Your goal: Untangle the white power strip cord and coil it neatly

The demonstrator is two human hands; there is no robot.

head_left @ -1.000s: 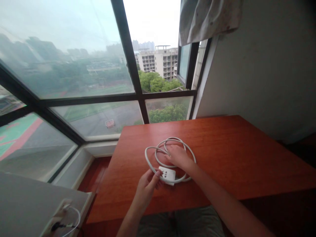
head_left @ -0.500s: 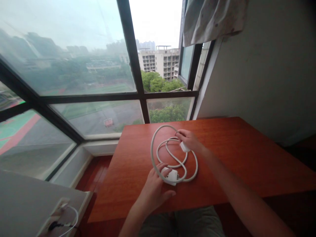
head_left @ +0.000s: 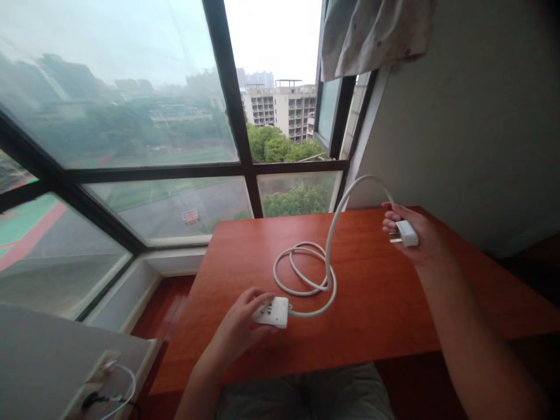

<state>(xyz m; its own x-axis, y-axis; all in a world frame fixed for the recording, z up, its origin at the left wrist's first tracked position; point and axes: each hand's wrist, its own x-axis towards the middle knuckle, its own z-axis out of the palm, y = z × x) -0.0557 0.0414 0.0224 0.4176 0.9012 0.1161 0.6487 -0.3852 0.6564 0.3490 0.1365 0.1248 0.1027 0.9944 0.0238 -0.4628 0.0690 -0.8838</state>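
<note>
A white extension cord (head_left: pixel 331 245) lies partly coiled on the reddish-brown table (head_left: pixel 371 315). My left hand (head_left: pixel 238 324) grips its white socket block (head_left: pixel 275 312) by the left end, thumb on the near side and fingers on the far side. Above the table's right part, my right hand (head_left: pixel 422 233) is closed on the cord's plug end, palm turned up. The white plug (head_left: pixel 408 233) shows in that hand, its metal prongs pointing left. From the right hand the cord arches up and down to the loops in the middle.
Dark-framed windows (head_left: pixel 161 172) stand behind and left of the table. A grey wall (head_left: pixel 464 128) rises on the right, with a curtain (head_left: pixel 376 38) beside it. At lower left, a wall outlet (head_left: pixel 98 373) has a white and a black cable plugged in.
My right hand has moved right with the plug, drawing the cord out of its upper loop. My left hand has shifted left and now grips the socket block's end.
</note>
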